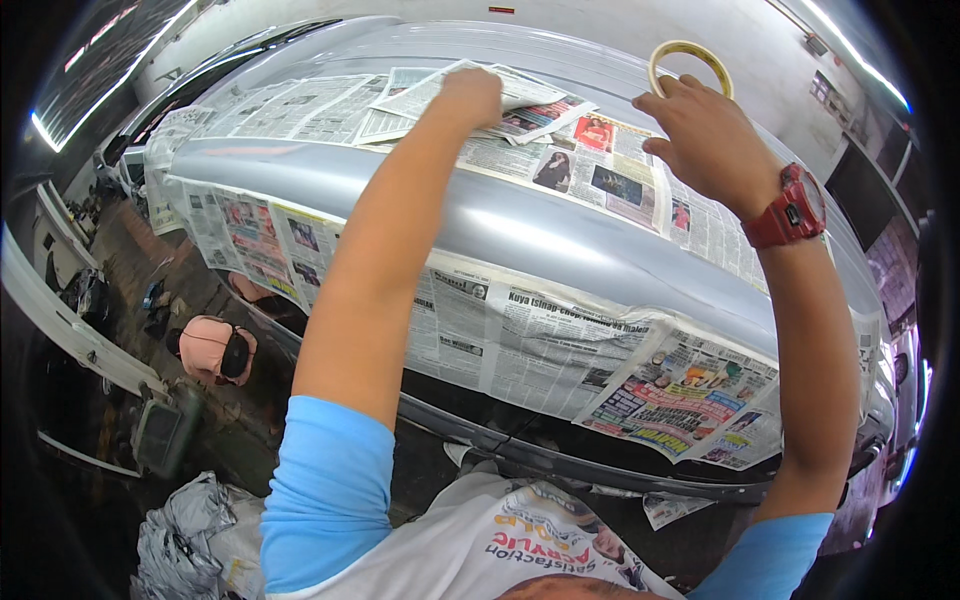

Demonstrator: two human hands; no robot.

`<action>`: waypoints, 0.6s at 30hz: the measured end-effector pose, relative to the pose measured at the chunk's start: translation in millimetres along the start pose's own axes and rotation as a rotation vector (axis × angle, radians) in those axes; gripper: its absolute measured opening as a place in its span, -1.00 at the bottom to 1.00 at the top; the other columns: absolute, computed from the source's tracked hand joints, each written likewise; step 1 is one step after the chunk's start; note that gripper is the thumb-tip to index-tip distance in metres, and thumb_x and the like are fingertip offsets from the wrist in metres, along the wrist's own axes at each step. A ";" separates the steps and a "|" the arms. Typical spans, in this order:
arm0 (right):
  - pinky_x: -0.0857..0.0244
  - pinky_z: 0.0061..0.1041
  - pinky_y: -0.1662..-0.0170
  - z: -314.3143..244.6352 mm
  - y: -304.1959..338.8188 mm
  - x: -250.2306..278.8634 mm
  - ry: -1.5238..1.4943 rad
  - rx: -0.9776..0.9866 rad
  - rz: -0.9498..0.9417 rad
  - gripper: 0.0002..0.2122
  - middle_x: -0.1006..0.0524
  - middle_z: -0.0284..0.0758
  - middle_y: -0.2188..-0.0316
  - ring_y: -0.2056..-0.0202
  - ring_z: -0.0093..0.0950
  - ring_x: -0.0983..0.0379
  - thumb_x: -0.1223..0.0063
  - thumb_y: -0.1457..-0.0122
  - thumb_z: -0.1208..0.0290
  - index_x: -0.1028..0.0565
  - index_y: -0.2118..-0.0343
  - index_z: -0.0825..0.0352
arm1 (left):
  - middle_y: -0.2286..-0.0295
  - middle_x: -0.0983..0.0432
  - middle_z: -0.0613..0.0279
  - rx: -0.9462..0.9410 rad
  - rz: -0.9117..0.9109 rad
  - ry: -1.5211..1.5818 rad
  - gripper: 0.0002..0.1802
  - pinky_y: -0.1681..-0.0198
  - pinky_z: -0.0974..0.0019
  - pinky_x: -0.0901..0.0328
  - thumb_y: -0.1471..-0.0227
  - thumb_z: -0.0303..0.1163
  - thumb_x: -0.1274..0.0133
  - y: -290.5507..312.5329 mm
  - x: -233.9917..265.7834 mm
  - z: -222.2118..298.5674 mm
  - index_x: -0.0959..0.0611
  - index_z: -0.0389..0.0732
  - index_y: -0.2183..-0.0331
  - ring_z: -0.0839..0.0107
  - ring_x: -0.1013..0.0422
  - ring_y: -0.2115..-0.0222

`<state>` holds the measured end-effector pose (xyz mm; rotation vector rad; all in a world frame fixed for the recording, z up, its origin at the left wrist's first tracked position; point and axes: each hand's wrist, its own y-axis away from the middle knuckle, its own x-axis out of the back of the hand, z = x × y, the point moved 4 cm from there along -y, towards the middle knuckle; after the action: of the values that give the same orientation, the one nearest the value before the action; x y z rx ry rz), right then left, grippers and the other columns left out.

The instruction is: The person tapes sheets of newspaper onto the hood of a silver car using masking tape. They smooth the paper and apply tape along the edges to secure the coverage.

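My left hand (473, 97) is closed at loose folded newspaper sheets (405, 101), which lie on the far newspaper-covered part of a silver vehicle panel (515, 232). Its fingertips are mostly hidden behind the knuckles. Raised over the right side of the panel, my right hand (712, 140) has a roll of masking tape (717, 63) hooked in its fingers, while the thumb stands apart from it. Between two newspaper coverings a bare, shiny strip of the panel shows. The near covering (540, 345) hangs down the vehicle's side.
Another person in a pink top (213, 350) is low down at the left, beside the vehicle. Crumpled grey plastic sheeting (185, 540) lies at the lower left. A pale vehicle with a side mirror (165, 435) stands at the left. Newspaper scraps (675, 508) lie below the vehicle's edge.
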<state>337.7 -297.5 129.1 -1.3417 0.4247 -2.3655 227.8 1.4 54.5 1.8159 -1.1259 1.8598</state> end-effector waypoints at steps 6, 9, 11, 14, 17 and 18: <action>-0.51 -0.13 -0.11 -18.1 -34.7 -21.0 -0.287 -0.118 0.004 -0.53 -0.71 -0.11 0.16 0.06 -0.11 -0.67 -0.33 -0.32 0.12 -0.64 -0.15 0.37 | 0.03 -0.75 -0.15 0.093 0.259 0.900 -0.50 -0.17 0.08 -0.48 -0.23 -0.31 -0.30 4.1 -2.6 -51.8 -0.73 -0.36 -0.12 0.09 -0.69 -0.01; -0.48 -0.11 -0.23 -27.2 -65.3 -47.9 -0.471 -0.221 -0.028 -0.47 -0.72 0.00 -0.04 -0.11 -0.04 -0.65 -0.30 -0.30 0.02 -0.65 -0.14 0.37 | 0.07 -0.75 -0.06 0.027 0.028 1.164 -0.50 -0.13 0.18 -0.47 -0.29 -0.31 -0.29 19.7 -1.9 -45.4 -0.71 -0.41 -0.14 0.24 -0.68 0.06; -0.48 -0.14 -0.23 -36.8 -81.4 -65.2 -0.595 -0.300 -0.042 -0.43 -0.71 0.02 -0.08 -0.15 -0.06 -0.64 -0.28 -0.30 -0.04 -0.65 -0.14 0.41 | 0.16 -0.77 0.05 0.019 -0.032 1.334 -0.60 0.06 0.31 -0.49 -0.34 -0.34 -0.27 23.7 -8.2 -37.9 -0.75 -0.41 -0.09 0.43 -0.66 0.23; -0.50 -0.18 -0.20 -46.6 -99.0 -91.7 -0.717 -0.381 0.066 -0.39 -0.72 0.07 -0.04 -0.10 -0.10 -0.68 -0.30 -0.29 -0.06 -0.65 -0.12 0.46 | 0.29 -0.78 0.12 -0.013 0.033 1.345 -0.67 0.22 0.35 -0.47 -0.36 -0.35 -0.28 38.7 -6.1 -26.3 -0.80 -0.40 -0.01 0.49 -0.62 0.35; -0.50 -0.29 0.12 -53.6 -105.8 -99.6 -0.944 -0.469 0.124 -0.44 -0.74 -0.03 0.14 0.22 -0.28 -0.66 -0.37 -0.28 -0.02 -0.67 -0.05 0.48 | 0.39 -0.76 0.18 0.019 0.174 1.297 -0.66 0.32 0.32 -0.43 -0.30 -0.27 -0.37 54.2 -0.6 -20.3 -0.85 -0.40 0.12 0.50 -0.57 0.43; -0.49 -0.34 0.27 -58.2 -107.9 -95.9 -1.043 -0.503 0.123 -0.46 -0.75 -0.09 0.22 0.36 -0.37 -0.64 -0.41 -0.27 0.01 -0.68 -0.01 0.48 | 0.40 -0.75 0.19 0.037 0.213 1.279 -0.65 0.32 0.32 -0.42 -0.28 -0.25 -0.39 59.1 2.6 -20.5 -0.85 -0.40 0.14 0.50 -0.56 0.43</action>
<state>312.7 -153.3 75.9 -2.4190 0.7357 -1.1969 171.8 -23.0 40.6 0.2198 -0.7320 2.4550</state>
